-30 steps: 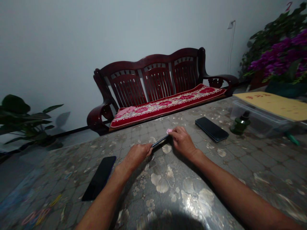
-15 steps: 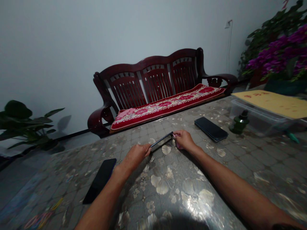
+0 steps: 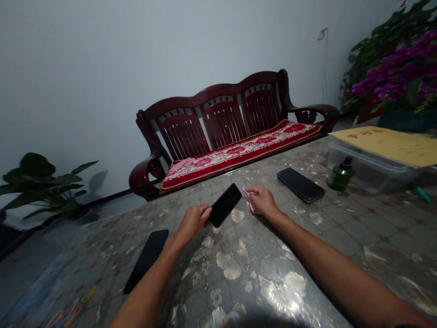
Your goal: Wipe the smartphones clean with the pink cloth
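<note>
Above the middle of the patterned table, my left hand (image 3: 194,222) grips a dark smartphone (image 3: 225,205) by its left end, its black face turned toward me. Just right of the phone, my right hand (image 3: 262,202) is closed on a pink cloth (image 3: 252,206), part of which sticks out past the fingers. A small gap separates the cloth from the phone. Beside my left forearm lies a second phone (image 3: 146,259), partly covered by the arm. Further right, a black phone (image 3: 301,184) rests flat, seemingly on top of another.
A green bottle (image 3: 341,174) stands near a clear plastic box (image 3: 372,168) with a yellow paper (image 3: 392,145) on top. Colourful rubber bands (image 3: 70,314) lie at the lower left. Behind the table (image 3: 252,255) is a wooden bench (image 3: 221,114).
My left hand has tilted the phone from nearly edge-on so its broad black face shows. The cloth in my right hand has come away from the phone's end.
</note>
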The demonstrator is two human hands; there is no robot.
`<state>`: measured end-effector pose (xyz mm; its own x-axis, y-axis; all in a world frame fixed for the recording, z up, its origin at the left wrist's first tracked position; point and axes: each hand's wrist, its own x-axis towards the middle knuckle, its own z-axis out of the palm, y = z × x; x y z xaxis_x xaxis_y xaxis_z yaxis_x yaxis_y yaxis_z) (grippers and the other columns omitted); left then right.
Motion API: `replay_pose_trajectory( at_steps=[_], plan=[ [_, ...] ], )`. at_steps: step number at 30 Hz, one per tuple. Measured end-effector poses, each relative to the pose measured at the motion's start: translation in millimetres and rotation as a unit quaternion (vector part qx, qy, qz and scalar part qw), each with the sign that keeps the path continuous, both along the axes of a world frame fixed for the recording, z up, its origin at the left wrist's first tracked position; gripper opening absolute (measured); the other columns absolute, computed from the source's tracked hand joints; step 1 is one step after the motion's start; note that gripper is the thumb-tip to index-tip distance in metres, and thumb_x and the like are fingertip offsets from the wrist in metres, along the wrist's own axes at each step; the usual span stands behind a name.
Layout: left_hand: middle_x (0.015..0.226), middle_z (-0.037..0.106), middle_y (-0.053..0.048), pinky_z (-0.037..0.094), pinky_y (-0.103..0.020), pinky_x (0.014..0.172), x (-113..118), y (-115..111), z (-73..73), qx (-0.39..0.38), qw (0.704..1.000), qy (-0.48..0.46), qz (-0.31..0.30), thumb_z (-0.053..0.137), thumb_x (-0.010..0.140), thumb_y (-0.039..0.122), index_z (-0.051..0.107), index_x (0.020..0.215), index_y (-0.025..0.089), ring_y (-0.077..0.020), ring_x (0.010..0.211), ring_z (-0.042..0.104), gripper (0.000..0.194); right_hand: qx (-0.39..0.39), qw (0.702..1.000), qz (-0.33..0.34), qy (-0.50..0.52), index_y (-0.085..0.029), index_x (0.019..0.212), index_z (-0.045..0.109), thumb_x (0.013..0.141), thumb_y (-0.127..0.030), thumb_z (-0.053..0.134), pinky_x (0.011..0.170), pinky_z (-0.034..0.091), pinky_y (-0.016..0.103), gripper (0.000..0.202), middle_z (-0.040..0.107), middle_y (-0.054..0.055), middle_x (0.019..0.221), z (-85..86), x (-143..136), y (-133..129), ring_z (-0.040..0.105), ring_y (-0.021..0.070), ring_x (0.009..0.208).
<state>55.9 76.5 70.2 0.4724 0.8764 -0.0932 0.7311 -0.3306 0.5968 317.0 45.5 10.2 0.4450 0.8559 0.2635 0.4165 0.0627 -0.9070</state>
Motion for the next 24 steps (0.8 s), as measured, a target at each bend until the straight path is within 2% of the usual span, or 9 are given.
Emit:
replay_pose_trajectory(
  at_steps=[3,6,10,12,13,16,19,24],
  plan=[
    [0.063,0.068,-0.001,0.051,-0.023,0.057,2.9,-6.7,-11.6,-0.101,0.987,-0.078,0.098,0.042,0.096,0.038,0.062,0.079,0.018,-0.0166,0.058,0.068,0.034,-0.009,1.0,0.001,-0.009,-0.022,0.092,0.083,0.072,-0.012,0.056,0.079,0.055,0.028,0.036,0.078,0.004,0.09,-3.2,-4.2,-1.2,0.072,0.0202,0.083],
    [0.061,0.069,-0.001,0.05,-0.021,0.052,7.2,-19.7,-20.9,-0.192,0.953,-0.15,0.181,0.053,0.094,0.041,0.062,0.084,0.015,-0.0135,0.049,0.064,0.029,-0.015,1.0,0.008,-0.017,-0.022,0.093,0.083,0.073,-0.012,0.055,0.077,0.054,0.028,0.036,0.078,0.004,0.09,-4.7,-5.5,-3.1,0.071,0.0196,0.082],
    [0.06,0.066,0.0,0.05,-0.018,0.051,12.5,-39.0,-28.6,-0.249,0.911,-0.228,0.236,0.064,0.089,0.028,0.062,0.086,0.012,-0.0101,0.049,0.063,0.016,-0.02,0.999,0.027,-0.011,-0.022,0.091,0.084,0.073,-0.01,0.056,0.081,0.054,0.029,0.035,0.079,0.004,0.093,-3.8,-6.6,-6.5,0.072,0.0205,0.085],
    [0.063,0.066,0.0,0.052,-0.017,0.053,13.9,-46.6,-31.5,-0.259,0.9,-0.257,0.237,0.067,0.085,0.022,0.063,0.091,0.012,-0.0099,0.052,0.064,0.012,-0.024,0.999,0.04,-0.006,-0.023,0.091,0.083,0.073,-0.01,0.056,0.082,0.054,0.029,0.036,0.079,0.004,0.094,-3.3,-8.8,-8.1,0.072,0.0208,0.088],
    [0.063,0.066,0.001,0.052,-0.018,0.054,14.2,-49.7,-33.2,-0.264,0.897,-0.267,0.232,0.069,0.083,0.021,0.064,0.097,0.012,-0.0102,0.054,0.065,0.017,-0.026,0.998,0.048,-0.005,-0.023,0.092,0.083,0.073,-0.01,0.056,0.083,0.053,0.029,0.036,0.079,0.004,0.095,-3.2,-10.5,-8.9,0.072,0.0208,0.089],
    [0.061,0.063,0.004,0.052,-0.02,0.056,13.4,-56.1,-40.0,-0.262,0.901,-0.29,0.191,0.075,0.072,0.016,0.062,0.117,0.011,-0.0113,0.054,0.063,0.047,-0.03,0.997,0.076,-0.01,-0.022,0.093,0.083,0.074,-0.01,0.056,0.085,0.053,0.029,0.035,0.078,0.004,0.095,-3.4,-17.6,-11.1,0.071,0.0199,0.091],
    [0.057,0.056,0.008,0.046,-0.019,0.053,12.1,-60.0,-47.9,-0.214,0.923,-0.287,0.144,0.073,0.063,0.01,0.061,0.126,0.011,-0.0108,0.05,0.056,0.065,-0.026,0.994,0.103,-0.028,-0.022,0.095,0.083,0.077,-0.01,0.056,0.085,0.052,0.028,0.035,0.077,0.004,0.095,-2.9,-25.0,-14.3,0.07,0.0191,0.09],
    [0.058,0.055,0.007,0.036,-0.02,0.053,13.4,-65.0,-52.2,-0.123,0.963,-0.206,0.119,0.065,0.066,0.01,0.065,0.125,0.013,-0.0116,0.054,0.051,0.059,-0.025,0.973,0.182,-0.136,-0.02,0.104,0.082,0.082,-0.004,0.051,0.085,0.049,0.026,0.04,0.075,0.007,0.097,3.1,-34.4,-23.9,0.067,0.0181,0.091]
  ],
)
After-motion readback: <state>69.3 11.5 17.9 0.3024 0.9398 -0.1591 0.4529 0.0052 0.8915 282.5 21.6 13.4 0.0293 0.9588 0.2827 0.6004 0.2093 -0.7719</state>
